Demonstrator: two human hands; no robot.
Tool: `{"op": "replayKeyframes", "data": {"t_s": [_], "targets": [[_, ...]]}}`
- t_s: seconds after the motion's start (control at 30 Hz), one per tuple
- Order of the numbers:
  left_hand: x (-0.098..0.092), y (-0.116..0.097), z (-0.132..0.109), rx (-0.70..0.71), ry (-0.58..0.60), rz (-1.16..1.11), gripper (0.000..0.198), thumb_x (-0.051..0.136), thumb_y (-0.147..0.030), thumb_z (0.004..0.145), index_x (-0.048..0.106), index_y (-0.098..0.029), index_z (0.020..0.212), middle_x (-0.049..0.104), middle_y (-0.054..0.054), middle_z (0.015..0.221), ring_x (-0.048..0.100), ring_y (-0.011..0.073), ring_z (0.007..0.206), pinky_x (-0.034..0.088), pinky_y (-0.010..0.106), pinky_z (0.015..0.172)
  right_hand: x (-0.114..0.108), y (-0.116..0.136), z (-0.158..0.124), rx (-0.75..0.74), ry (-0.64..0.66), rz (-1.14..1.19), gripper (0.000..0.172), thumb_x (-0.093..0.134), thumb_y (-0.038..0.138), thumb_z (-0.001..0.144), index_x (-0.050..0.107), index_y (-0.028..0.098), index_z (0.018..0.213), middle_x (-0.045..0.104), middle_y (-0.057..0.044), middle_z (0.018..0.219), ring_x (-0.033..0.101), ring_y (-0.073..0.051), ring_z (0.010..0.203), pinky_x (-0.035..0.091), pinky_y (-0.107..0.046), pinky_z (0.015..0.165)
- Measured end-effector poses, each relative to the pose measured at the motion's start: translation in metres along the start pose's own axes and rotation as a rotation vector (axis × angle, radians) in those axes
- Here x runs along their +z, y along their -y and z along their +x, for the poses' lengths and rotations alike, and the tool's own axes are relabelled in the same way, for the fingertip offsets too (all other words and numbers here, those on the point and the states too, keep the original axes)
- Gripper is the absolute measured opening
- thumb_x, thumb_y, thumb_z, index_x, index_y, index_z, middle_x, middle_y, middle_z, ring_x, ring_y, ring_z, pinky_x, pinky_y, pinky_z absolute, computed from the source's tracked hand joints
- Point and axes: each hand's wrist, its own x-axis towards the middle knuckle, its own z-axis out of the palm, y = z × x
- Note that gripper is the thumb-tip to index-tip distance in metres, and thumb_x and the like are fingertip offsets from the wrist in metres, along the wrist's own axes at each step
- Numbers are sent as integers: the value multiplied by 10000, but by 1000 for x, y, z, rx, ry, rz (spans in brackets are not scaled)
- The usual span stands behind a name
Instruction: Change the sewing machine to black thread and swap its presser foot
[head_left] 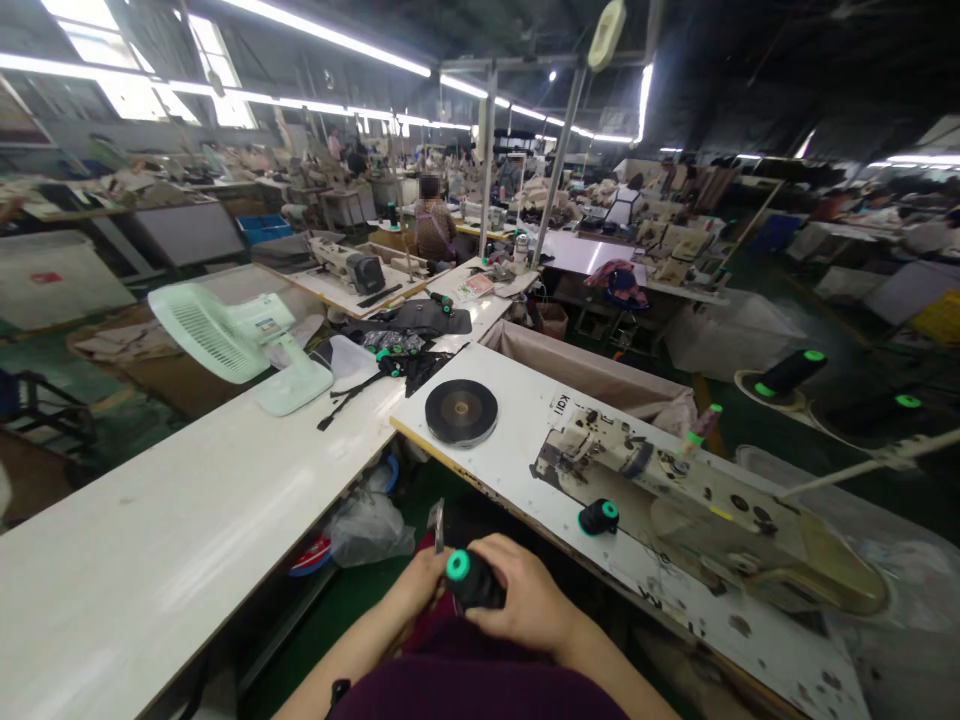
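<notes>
I am clamping my right hand (529, 602) around the black spool (477, 588); its green cap (457, 565) is pointing toward my left hand (418, 592) (pinching a metal blade (439, 524)), just beside it.

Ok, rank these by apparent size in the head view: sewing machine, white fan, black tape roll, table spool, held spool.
1. sewing machine
2. white fan
3. black tape roll
4. held spool and table spool: look alike, and the held one is nearer and partly covered, so unranked.
</notes>
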Motion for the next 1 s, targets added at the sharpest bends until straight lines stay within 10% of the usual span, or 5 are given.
{"op": "replayKeyframes", "data": {"t_s": [0.2, 0.47, 1.0], "targets": [[-21, 49, 12, -260, -82, -326, 419, 402, -420, 949, 531, -223, 602, 546, 9, 614, 546, 193, 662, 423, 279, 676, -27, -73, -53, 446, -501, 97, 680, 820, 503, 663, 676, 179, 1243, 591, 11, 764, 541, -194, 656, 546, -386, 720], [-19, 65, 15, -388, 39, -487, 534, 512, -727, 792, 452, -243, 575, 418, -31, 517, 414, 165, 540, 314, 297, 589, -66, -149, -138, 907, -993, -79, 739, 741, 679, 557, 645, 178, 1093, 715, -91, 868, 687, -321, 824, 547, -445, 808], [78, -15, 109, -373, 425, -702, 571, 772, -723, 657, 576, -189, 603, 310, -99, 393, 227, 81, 413, 124, 278, 496, -101, -254, -167, 1078, -1038, -277, 617, 684, 486, 725, 625, 177, 1256, 734, -147, 1120, 682, -317, 1034, 501, -385, 846]]}}
